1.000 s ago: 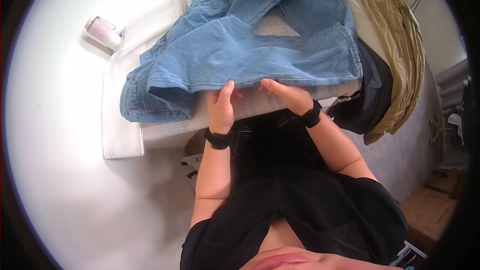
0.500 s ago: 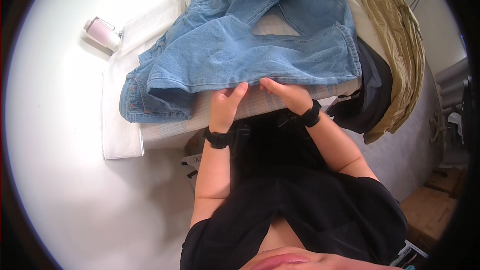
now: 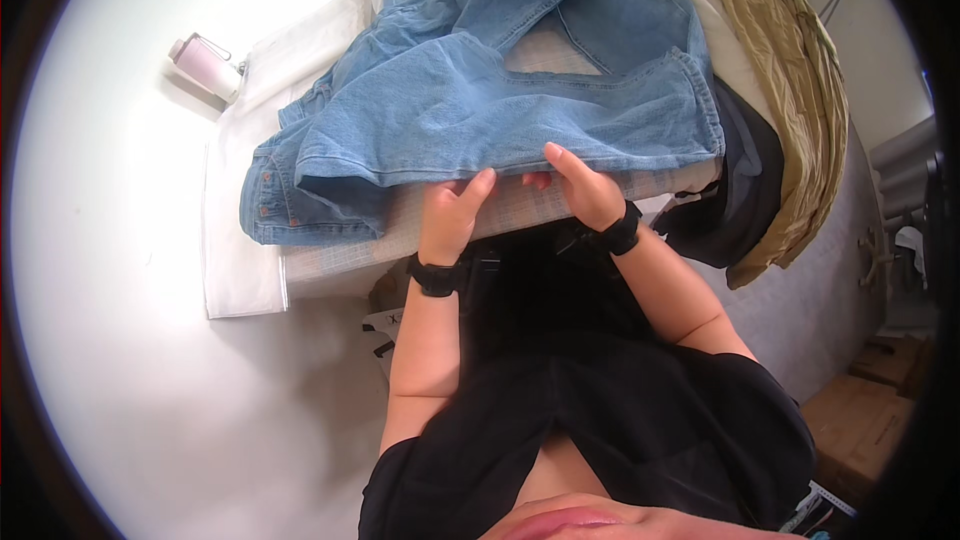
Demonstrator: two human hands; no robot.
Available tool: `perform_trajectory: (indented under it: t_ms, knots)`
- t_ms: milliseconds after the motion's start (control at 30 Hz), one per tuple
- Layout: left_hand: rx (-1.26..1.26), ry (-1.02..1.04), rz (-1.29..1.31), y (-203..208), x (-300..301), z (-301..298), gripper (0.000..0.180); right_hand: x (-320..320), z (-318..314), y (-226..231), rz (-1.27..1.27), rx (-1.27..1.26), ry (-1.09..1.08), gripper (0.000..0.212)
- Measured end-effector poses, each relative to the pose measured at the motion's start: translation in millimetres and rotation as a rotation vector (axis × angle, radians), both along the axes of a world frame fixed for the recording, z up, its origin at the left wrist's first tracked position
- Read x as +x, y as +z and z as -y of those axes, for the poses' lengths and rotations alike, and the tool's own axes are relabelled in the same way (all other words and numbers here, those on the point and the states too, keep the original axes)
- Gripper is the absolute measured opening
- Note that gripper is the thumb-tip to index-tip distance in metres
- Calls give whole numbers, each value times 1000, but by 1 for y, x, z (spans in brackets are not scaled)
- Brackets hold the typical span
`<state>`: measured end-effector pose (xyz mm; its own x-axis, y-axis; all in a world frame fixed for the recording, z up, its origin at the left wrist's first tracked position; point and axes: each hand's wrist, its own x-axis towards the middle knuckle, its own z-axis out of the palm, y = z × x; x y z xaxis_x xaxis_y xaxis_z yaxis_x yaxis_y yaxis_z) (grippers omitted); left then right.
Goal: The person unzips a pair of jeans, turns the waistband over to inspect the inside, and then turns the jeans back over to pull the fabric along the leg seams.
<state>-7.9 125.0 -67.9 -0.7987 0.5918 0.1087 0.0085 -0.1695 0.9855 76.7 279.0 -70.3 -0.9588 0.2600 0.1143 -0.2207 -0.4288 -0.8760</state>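
A pair of light blue jeans [image 3: 430, 110] lies spread over the padded board, one leg stretched sideways along the near edge. My left hand [image 3: 452, 215] pinches that leg's near edge, its thumb on top and its fingers hidden underneath. Just to the right, my right hand [image 3: 592, 195] is at the same edge with its thumb raised off the denim. Its fingertips show below the edge, apart from the thumb. The jeans' waistband [image 3: 268, 195] is at the left, near a fold in the leg. Each wrist wears a black band.
The board's pale checked cover [image 3: 440, 225] shows along the front. A pink and white bottle [image 3: 203, 68] stands at the far left beside white sheeting [image 3: 245, 270]. Dark, cream and khaki garments [image 3: 790, 90] hang at the right. Cardboard boxes [image 3: 860, 420] sit at lower right.
My right thumb has lifted off the denim and moved slightly right, parting from the fingers. The left hand keeps its pinch, and the jeans have barely shifted.
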Motion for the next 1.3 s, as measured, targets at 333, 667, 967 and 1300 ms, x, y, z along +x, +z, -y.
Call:
perform_trajectory:
  t_ms: [333,667,967,1300]
  knots:
    - [18,-7,3,3,0,-1,18,1,0,2,26,126,-16,18]
    - [-21,-14,8,4,1,-3,25,1,7,14,108,228,-88,16]
    - [-48,-11,16,6,2,-3,22,0,7,15,102,398,-81,17]
    - [-82,18,-45,3,0,-2,22,0,7,14,90,362,-76,16]
